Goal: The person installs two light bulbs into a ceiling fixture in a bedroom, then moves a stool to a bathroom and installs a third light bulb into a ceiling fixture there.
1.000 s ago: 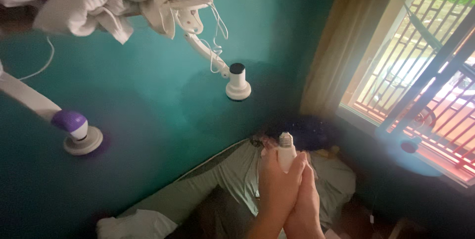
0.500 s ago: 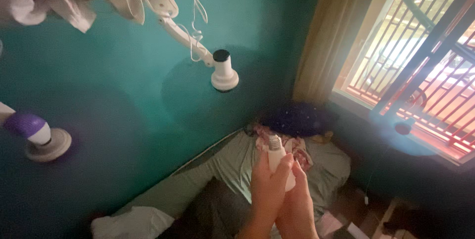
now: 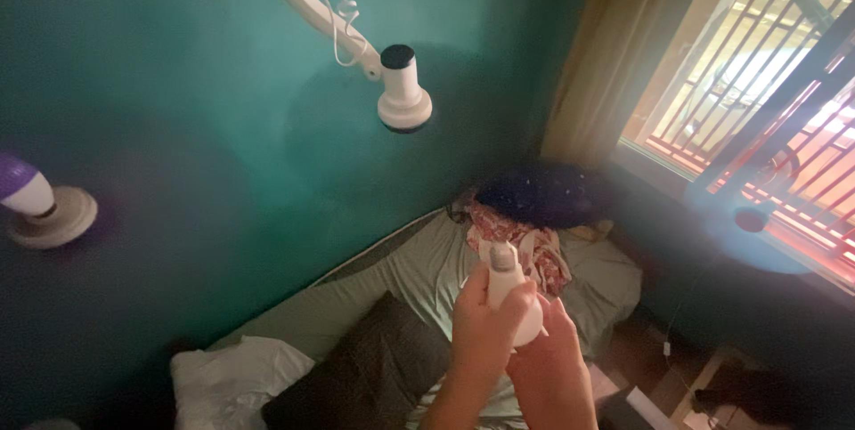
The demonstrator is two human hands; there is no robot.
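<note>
Gripping a white light bulb (image 3: pixel 508 292), both hands sit low in the near centre of the view. Left hand (image 3: pixel 485 328) is wrapped around the bulb's body, thumb and fingers curled over the white glass, with the metal screw base pointing up and away. Right hand (image 3: pixel 554 368) lies just right of it and slightly nearer, fingers pressed together and cupped against the bulb's lower right side; whether it bears any of the bulb's weight cannot be told.

Beyond the hands: a bed with a pale green sheet (image 3: pixel 401 283) runs along the teal wall (image 3: pixel 205 154). A dark grey pillow (image 3: pixel 365 372) lies just left of the left forearm, and a white pillow (image 3: pixel 227 385) lies further left, at the near left corner. At the far end of the bed a red and white patterned cloth (image 3: pixel 512 234) is bunched up, with a dark blue bundle (image 3: pixel 548 191) behind it in the corner.

On the wall, upper centre: a white lamp holder (image 3: pixel 403 92) on a slanting white arm, white cord looped beside it. Far left: a second holder carrying a purple and white bulb (image 3: pixel 22 190). Right side: a tan curtain (image 3: pixel 614 47) beside a barred window (image 3: pixel 766 83) with bright daylight behind it.
</note>
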